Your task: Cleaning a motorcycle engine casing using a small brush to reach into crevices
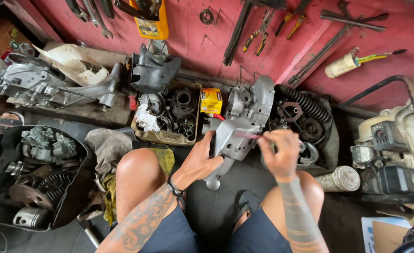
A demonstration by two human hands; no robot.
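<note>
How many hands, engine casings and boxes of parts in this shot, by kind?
Hands on the work: 2, left hand and right hand
Grey engine casings: 2, held casing and shelf casing
Yellow carton: 1
Trays of parts: 2, brown tray, black tub
Total: 7

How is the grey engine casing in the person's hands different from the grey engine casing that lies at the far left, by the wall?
The held casing stands nearly upright between the knees, steadied by the left hand, while the right hand holds a thin tool to it. The far-left casing lies flat on a wooden board, untouched. The held casing looks plainer and smoother; the far-left casing shows more ribs and arms. Both are bare grey metal.
</note>
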